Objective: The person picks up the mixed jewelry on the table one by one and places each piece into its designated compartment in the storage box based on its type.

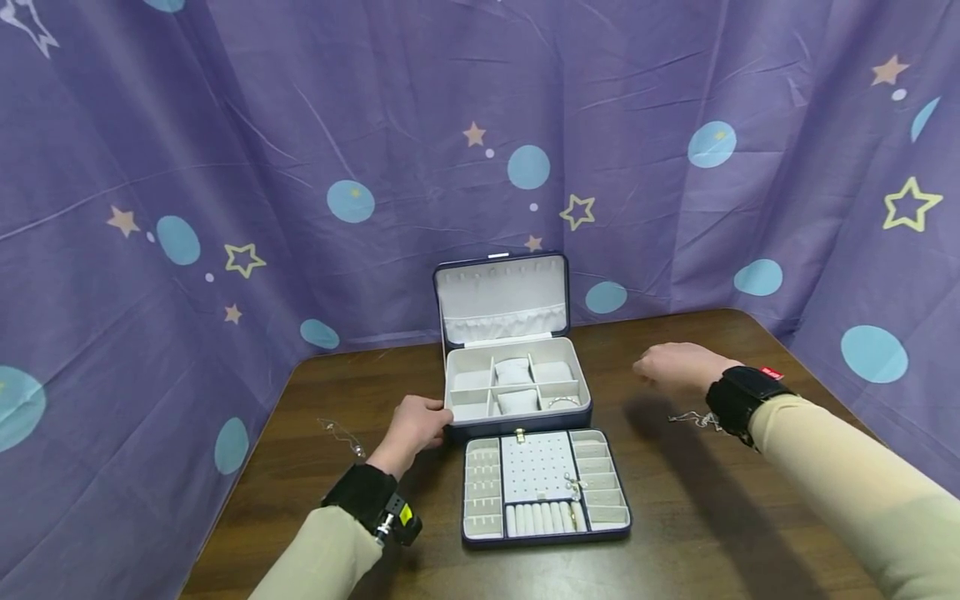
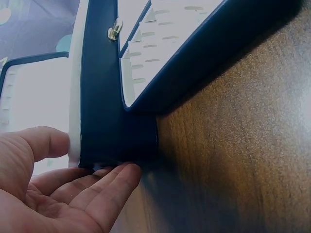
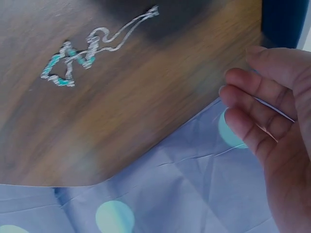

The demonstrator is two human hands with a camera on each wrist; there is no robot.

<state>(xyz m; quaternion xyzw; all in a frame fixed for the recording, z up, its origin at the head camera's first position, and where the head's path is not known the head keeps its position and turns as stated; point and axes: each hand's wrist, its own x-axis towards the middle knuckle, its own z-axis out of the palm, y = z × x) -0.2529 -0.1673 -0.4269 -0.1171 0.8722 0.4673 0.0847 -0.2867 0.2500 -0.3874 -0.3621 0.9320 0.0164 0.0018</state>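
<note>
A dark blue jewelry box (image 1: 521, 427) stands with its lid (image 1: 501, 298) raised; two small cushions and a bracelet (image 1: 564, 402) lie in its pale compartments. At its front left corner, my left hand (image 1: 415, 423) grips the wall, thumb over the rim and fingers against the outside in the left wrist view. My right hand (image 1: 682, 365) hovers over the table right of the box, fingers loosely bent and holding nothing in the right wrist view. Near it on the wood lies a silver chain (image 3: 92, 51) with turquoise parts.
In front of the box sits a jewelry tray (image 1: 546, 540) with ring rolls, slots and a pearly piece (image 1: 573, 485). Another thin necklace (image 1: 345, 437) lies left on the wooden table (image 1: 315, 483). A purple curtain (image 1: 420, 100) hangs behind and at both sides.
</note>
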